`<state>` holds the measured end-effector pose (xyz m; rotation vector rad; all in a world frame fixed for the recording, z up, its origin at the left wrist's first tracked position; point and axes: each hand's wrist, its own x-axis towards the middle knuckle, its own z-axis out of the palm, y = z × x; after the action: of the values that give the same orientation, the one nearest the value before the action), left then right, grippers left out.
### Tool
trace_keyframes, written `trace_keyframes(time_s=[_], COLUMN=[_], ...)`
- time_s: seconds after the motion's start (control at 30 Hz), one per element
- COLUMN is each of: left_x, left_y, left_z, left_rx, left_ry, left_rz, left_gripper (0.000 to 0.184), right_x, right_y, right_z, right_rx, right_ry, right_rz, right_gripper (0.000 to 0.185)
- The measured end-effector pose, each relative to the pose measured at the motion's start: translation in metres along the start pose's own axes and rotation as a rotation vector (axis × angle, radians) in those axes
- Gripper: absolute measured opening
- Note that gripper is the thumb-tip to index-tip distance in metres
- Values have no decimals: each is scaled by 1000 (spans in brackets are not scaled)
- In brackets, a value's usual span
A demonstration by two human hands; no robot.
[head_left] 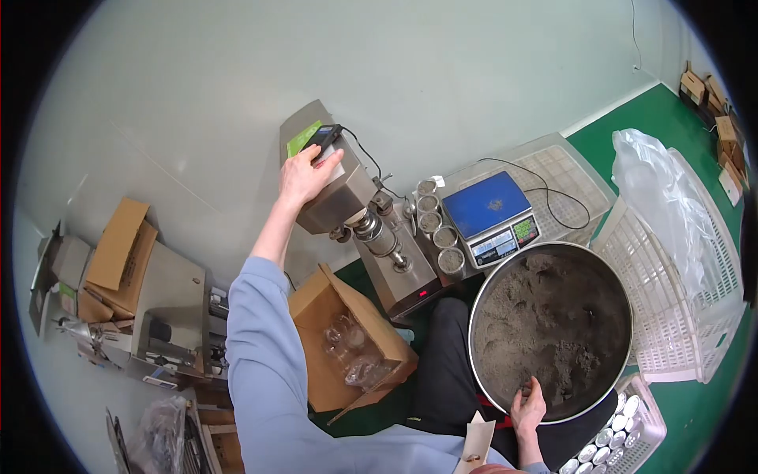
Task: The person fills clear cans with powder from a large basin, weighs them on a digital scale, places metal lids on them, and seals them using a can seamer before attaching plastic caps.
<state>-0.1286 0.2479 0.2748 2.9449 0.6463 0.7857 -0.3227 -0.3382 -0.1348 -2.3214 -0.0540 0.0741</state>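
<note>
My left hand [304, 175] rests on top of the steel machine [339, 197], thumb and fingers apart, fingertips by a small black device [324, 139]. My right hand [529, 407] is at the near inside edge of a large round basin [629, 316] of grey-brown powder [513, 316], fingers curled together; whatever they hold is too small to make out. Beyond the basin sits a blue-topped scale [485, 204] with a lit display. Several open cans [451, 261] of powder stand in a row between machine and scale. A clear jar-like part [379, 237] is under the machine's head.
An open cardboard box [316, 304] with clear plastic items stands left of my legs. White crates [655, 316] with plastic film are at the right, and a crate of silver-topped cans [624, 426] is at the lower right. A cable [564, 221] loops behind the scale.
</note>
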Motion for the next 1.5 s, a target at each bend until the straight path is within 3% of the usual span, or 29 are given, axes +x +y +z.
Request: trace_keyframes(time_s=[0.07, 0.13, 0.2, 0.27, 0.33, 0.4, 0.47, 0.53, 0.63, 0.73, 0.87, 1.0, 1.13, 1.23, 1.5], left_x=[4, 17, 8, 14, -34, -79, -109, -133, -146, -145, -137, -127, -112, -99, -66], left_y=[4, 14, 55, 50, 121, 162, 176, 177, 177, 181, 181, 181, 190, 204, 283], left_z=[-6, -25, -47, -2, 5, 60, 142, 217, 300, 354, 397, 422, 440, 455, 490], left_rx=[8, -114, -205, 161, -62, -39, -33, -26, -44, -83, 14, 65, 38, -28, -68], left_ry=[-1, -234, -155, 501, 189, 57, -221, -352, -562, -597, -650, -731, -706, -642, -582], left_rz=[-12, -120, -132, 429, 447, 577, 605, 568, 249, 32, -40, -121, -101, -56, 184], left_gripper=[83, 77, 63, 64, 75, 84, 92, 95, 101, 102, 107, 110, 112, 109, 98], right_x=[2, 6, 11, 32, 68, 116, 170, 224, 295, 363, 442, 509, 547, 559, 585], right_y=[0, -1, 4, -12, -27, -41, -56, -66, -79, -86, -82, -69, -67, -66, -62], right_z=[1, -6, -12, -26, -39, -49, -51, -48, -40, -25, 11, 58, 94, 109, 136], right_rx=[54, 155, 310, 373, 416, 546, 840, 835, 802, 849, 882, 1050, 1144, 1188, 1324], right_ry=[4, -30, 8, 51, 79, 24, -95, -118, -182, -233, -225, -116, -26, -84, -54], right_rz=[8, 89, 79, 10, -69, -75, -20, -43, -26, 78, 191, 374, 548, 599, 579], right_gripper=[51, 50, 43, 40, 35, 31, 34, 38, 49, 64, 82, 80, 80, 81, 79])
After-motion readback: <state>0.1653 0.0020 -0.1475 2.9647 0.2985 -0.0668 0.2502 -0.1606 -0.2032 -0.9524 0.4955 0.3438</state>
